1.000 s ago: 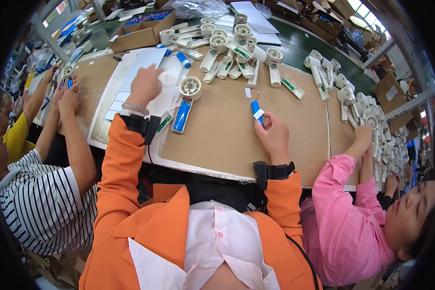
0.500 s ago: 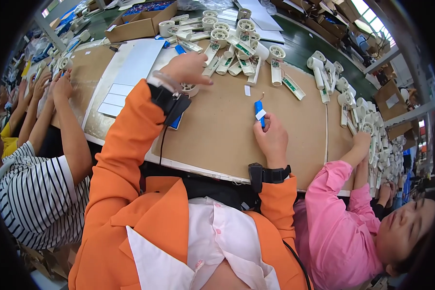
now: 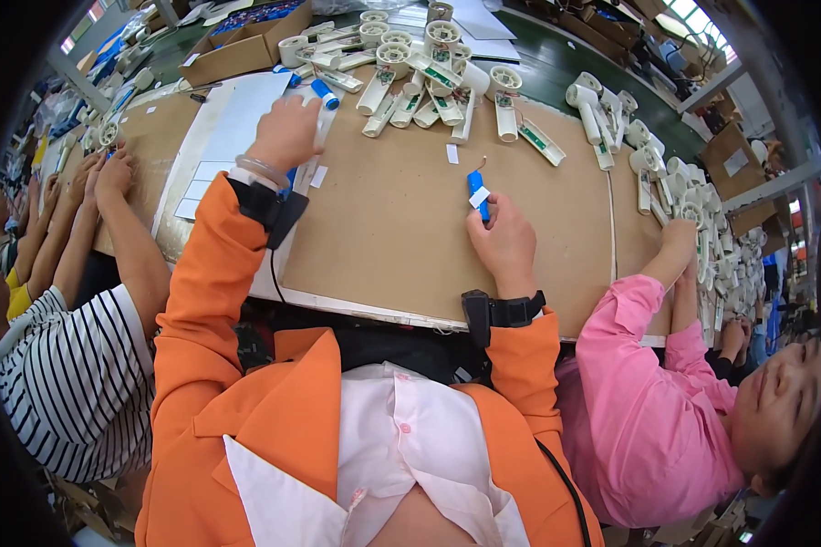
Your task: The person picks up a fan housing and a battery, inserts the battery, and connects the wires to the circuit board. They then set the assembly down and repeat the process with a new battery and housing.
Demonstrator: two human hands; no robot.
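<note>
My right hand [image 3: 504, 239] pinches the lower end of a blue battery pack [image 3: 476, 185] over the brown work surface. A small white label sits across the pack, and a thin wire sticks out of its top. My left hand [image 3: 285, 135] is over the white sheet [image 3: 246, 109] at the left, its fingers curled down. What it holds, if anything, is hidden. Just beyond its fingertips lies another blue battery pack [image 3: 324, 94]. Something blue shows in part beside my left wrist, next to a white label [image 3: 318, 176].
White plastic housings [image 3: 393, 58] with round heads and green circuit boards are heaped at the back. More housings [image 3: 602, 123] stand at the right. A cardboard box [image 3: 246, 47] is at the back left. Co-workers sit on both sides, a pink sleeve [image 3: 625, 319] close at right.
My left hand has moved left, and the round white part seen beneath it is out of view. A white label now shows near my left wrist. My right hand still holds the battery pack.
</note>
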